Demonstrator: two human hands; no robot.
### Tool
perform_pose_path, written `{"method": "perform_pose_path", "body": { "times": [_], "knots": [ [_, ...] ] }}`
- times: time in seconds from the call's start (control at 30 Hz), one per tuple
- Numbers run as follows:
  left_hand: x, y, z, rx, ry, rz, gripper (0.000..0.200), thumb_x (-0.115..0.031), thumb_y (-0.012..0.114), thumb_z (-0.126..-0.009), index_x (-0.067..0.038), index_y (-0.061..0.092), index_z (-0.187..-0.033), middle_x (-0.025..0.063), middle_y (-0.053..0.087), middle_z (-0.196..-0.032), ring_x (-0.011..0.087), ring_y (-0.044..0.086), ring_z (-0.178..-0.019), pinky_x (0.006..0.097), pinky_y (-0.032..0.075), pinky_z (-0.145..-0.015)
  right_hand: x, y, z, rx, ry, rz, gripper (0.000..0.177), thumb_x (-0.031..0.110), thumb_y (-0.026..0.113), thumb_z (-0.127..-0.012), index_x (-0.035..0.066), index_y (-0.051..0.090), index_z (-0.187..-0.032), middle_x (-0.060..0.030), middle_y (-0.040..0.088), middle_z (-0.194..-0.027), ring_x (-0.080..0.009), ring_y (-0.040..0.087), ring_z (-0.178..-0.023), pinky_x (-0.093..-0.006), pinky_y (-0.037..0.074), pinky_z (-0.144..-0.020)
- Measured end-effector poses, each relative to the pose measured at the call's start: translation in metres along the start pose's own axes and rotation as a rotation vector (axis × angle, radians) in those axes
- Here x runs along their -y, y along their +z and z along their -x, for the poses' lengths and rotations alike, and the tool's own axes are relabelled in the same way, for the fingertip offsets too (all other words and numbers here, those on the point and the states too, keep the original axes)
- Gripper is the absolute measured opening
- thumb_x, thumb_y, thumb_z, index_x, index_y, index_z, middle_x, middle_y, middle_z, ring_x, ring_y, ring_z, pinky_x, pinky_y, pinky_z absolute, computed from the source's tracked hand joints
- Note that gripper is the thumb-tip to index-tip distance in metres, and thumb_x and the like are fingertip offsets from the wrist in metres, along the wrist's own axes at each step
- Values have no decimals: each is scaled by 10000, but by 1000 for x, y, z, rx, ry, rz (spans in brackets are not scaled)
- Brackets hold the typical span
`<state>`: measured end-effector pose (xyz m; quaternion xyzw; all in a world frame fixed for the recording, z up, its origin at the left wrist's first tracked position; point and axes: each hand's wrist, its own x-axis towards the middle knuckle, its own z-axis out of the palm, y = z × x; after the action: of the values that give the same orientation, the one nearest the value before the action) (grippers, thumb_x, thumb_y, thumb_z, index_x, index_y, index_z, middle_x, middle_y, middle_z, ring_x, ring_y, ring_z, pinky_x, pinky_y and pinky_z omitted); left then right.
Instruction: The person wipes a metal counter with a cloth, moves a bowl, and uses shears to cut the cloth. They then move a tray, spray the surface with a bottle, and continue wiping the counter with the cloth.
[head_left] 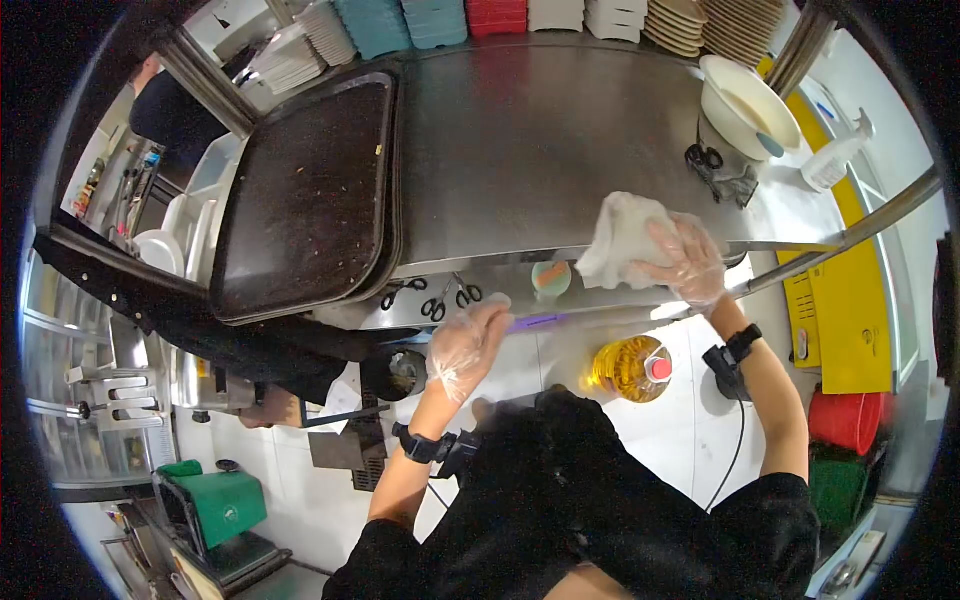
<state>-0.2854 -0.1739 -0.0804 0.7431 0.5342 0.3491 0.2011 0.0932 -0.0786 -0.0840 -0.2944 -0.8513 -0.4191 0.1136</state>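
My right hand [684,258], in a clear plastic glove, presses on a white cloth [625,240] at the front edge of the steel table [490,150]. The cloth hangs partly over that edge. My left hand [466,345], gloved the same way, is in front of the table with its fingers together and slightly bent. I cannot make out anything in it. Black-handled scissors [434,308] lie on the lower shelf just beyond my left hand. A small cup with something orange [551,277] stands on that shelf between my hands.
Dark stacked trays [310,190] cover the table's left side. At the right are a white basin [745,105], black scissors [704,157] and a spray bottle [838,155]. An oil jug [632,369] stands on the floor. Another person [172,115] is at the upper left.
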Motion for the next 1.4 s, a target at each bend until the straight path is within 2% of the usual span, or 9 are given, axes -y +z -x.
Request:
{"method": "perform_pose_path", "body": {
  "times": [0.17,0.37,0.67,0.93,0.97,1.0,1.07,1.2,1.4],
  "knots": [
    [-20,-17,-18,-221,148,-141,421,-149,709,-838,-99,584,-1237,123,530,-1333,344,593,-1126,404,528,-884,83,25,-78,-88,93,-134,654,432,541,-838,262,403,-1454,-54,331,-1534,-276,324,-1395,-440,240,-1166],
    [-14,-26,-66,89,276,-563,1055,-404,815,-635,-194,262,-1509,74,321,-1514,362,263,-1408,554,254,-1106,131,6,-148,54,57,-510,610,437,559,-866,138,466,-1389,-66,392,-1478,-295,295,-1404,-434,304,-1128],
    [11,-3,-76,-18,421,-846,936,-377,779,-677,-364,298,-1480,70,333,-1492,426,283,-1372,631,321,-1028,100,-53,-128,128,115,-658,417,237,532,-871,276,591,-1282,-1,425,-1469,-285,347,-1375,-442,303,-1135],
    [-22,32,-90,-25,437,-752,938,-311,812,-634,-355,353,-1451,39,364,-1473,356,380,-1326,578,355,-1020,92,-77,-29,58,620,-467,548,106,636,-718,227,595,-1251,-14,515,-1370,-277,486,-1253,-428,423,-1034],
    [-34,42,-93,-18,439,-767,934,-330,806,-644,-358,343,-1455,36,362,-1474,347,376,-1333,581,350,-1024,103,-68,-17,-83,1127,-1306,529,101,636,-721,222,601,-1234,-34,523,-1355,-297,503,-1225,-431,423,-1026],
    [-36,60,-97,-34,448,-809,937,-371,792,-662,-364,315,-1468,32,357,-1475,323,355,-1355,573,328,-1035,95,-73,-14,-90,1138,-1299,529,101,636,-721,222,601,-1234,-34,523,-1355,-297,503,-1225,-431,423,-1026],
    [-45,98,-107,-212,534,-914,936,-399,775,-662,-371,307,-1472,28,358,-1476,310,348,-1365,555,306,-1045,73,-84,-6,152,853,-477,382,60,604,-818,145,650,-1188,-73,549,-1346,-307,483,-1266,-426,399,-1049],
    [-86,156,-124,-229,599,-958,665,-292,524,-864,-294,305,-1492,65,393,-1458,316,324,-1396,557,240,-1102,50,-87,27,65,1020,-427,395,43,608,-819,149,642,-1198,-71,557,-1335,-310,485,-1258,-425,399,-1043],
    [-131,231,-149,-325,814,-593,633,-165,564,-843,-284,385,-1438,4,497,-1318,235,466,-1274,489,393,-964,27,-103,102,2,1139,-328,416,-20,594,-813,156,643,-1187,-91,590,-1289,-320,552,-1186,-438,436,-1008]
  ]
}}
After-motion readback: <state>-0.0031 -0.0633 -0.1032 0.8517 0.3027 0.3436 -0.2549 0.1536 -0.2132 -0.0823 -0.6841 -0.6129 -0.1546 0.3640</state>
